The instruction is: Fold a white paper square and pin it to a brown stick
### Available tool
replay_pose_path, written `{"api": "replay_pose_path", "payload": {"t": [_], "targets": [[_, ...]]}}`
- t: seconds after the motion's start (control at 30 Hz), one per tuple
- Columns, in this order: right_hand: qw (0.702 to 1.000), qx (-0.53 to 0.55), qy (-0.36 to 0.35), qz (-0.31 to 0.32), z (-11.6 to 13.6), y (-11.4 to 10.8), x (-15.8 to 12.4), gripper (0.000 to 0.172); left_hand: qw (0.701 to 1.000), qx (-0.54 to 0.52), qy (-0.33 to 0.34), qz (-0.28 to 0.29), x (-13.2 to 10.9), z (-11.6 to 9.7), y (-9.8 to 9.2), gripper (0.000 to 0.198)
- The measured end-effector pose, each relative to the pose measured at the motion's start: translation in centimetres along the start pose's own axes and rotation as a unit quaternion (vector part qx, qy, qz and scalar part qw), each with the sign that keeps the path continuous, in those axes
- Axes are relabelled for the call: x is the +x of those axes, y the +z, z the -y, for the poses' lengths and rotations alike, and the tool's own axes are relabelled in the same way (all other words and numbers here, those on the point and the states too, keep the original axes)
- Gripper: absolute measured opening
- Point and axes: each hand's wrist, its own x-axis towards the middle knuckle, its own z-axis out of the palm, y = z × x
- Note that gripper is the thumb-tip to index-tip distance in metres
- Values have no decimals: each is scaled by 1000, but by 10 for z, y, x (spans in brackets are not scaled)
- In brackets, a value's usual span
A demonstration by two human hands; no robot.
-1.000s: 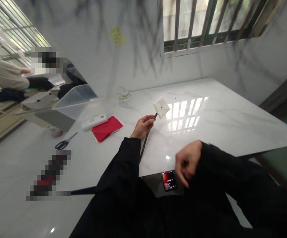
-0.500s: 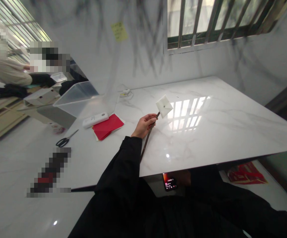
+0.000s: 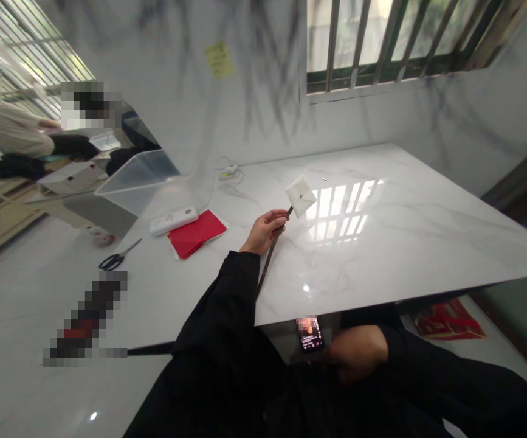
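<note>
Over the white marbled table (image 3: 349, 267), my left hand (image 3: 263, 233) is closed, thumb and fingers pinching a thin dark brown strip (image 3: 267, 264). At the strip's upper end sits a small cream square (image 3: 301, 196), looking like folded paper with a dark dot in its middle. The strip runs down past my wrist to the table's front edge. Below that edge, my right hand (image 3: 358, 353) is smeared by motion, so its fingers cannot be made out. Just left of it is a lit phone (image 3: 310, 334).
Red paper sheets (image 3: 197, 233) lie left of my left hand, with a white oblong device (image 3: 174, 221) by them. Farther left are black-handled scissors (image 3: 113, 261) and a clear plastic bin (image 3: 140, 182). Two people are at the far left. A red packet (image 3: 450, 319) lies lower right.
My right hand has come out from under the table edge, moving right and down beside the phone. The phone's screen picture differs. My left hand keeps its hold on the strip.
</note>
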Motion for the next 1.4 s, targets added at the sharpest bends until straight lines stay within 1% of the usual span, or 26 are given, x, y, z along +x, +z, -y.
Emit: {"api": "replay_pose_path", "payload": {"t": [0.07,0.1,0.17,0.2,0.23,0.27,0.33,0.37,0.43,0.5,0.57,0.7,0.87,0.97,1.0,1.03,1.07,1.1,1.13,1.17,1.2,1.23,1.27,1.3,1.33,1.4], "targets": [[996,48,-61,51,25,-33,-26,40,1000,-2,-1,5,0,1,0,44],[993,79,-72,42,35,-55,-38,37,1000,-3,-3,9,0,1,-1,44],[987,132,-69,-58,42,-103,-53,30,1000,-5,-7,17,1,1,-2,44],[979,149,-63,-128,38,-128,-55,29,1000,-6,-10,21,1,1,-3,45],[958,167,-56,-226,29,-151,-54,31,1000,-7,-14,25,1,0,-4,45],[923,185,-45,-334,16,-172,-49,32,999,-9,-20,29,1,-1,-6,45],[823,199,-6,-533,-21,-206,-35,33,999,-13,-33,37,1,-2,-10,47],[777,189,21,-600,-40,-218,-27,31,998,-15,-38,40,1,-3,-12,48],[714,162,69,-678,-76,-231,-14,27,998,-19,-43,40,0,-4,-17,49],[690,168,89,-698,-99,-233,-7,29,998,-20,-45,38,-1,-4,-19,49],[691,146,83,-703,-110,-229,-6,32,998,-17,-50,40,-2,-4,-20,49],[693,80,73,-713,-109,-221,-5,44,996,1,-61,59,-3,-4,-19,49],[681,59,143,-716,-99,-220,1,63,995,19,-63,76,-5,-5,-18,45],[689,36,151,-708,-91,-218,0,70,995,16,-70,72,-5,-6,-17,46],[700,39,139,-699,-87,-217,-2,71,995,15,-73,70,-6,-6,-17,47],[730,53,121,-670,-84,-217,-5,69,995,15,-74,67,-6,-7,-17,47],[785,77,98,-607,-81,-216,-8,65,995,14,-72,60,-6,-7,-17,48],[854,108,69,-504,-79,-215,-12,60,996,13,-67,50,-6,-7,-17,48],[919,141,37,-367,-76,-214,-16,54,997,10,-60,37,-5,-7,-17,48],[960,172,6,-222,-74,-213,-18,49,998,7,-52,23,-5,-7,-17,48],[975,198,-20,-102,-72,-211,-20,46,999,5,-45,10,-5,-7,-18,48],[973,225,-39,-30,-71,-209,-21,44,999,3,-42,1,-5,-7,-18,48],[966,252,-49,-11,-70,-208,-20,43,999,3,-41,-3,-5,-7,-18,48],[958,279,-51,-35,-70,-207,-17,41,999,3,-42,-4,-4,-7,-18,49],[949,301,-48,-83,-71,-206,-15,38,999,3,-44,-2,-5,-7,-18,49],[923,320,-23,-214,-74,-208,-9,31,999,0,-43,0,-5,-8,-19,49]]}}
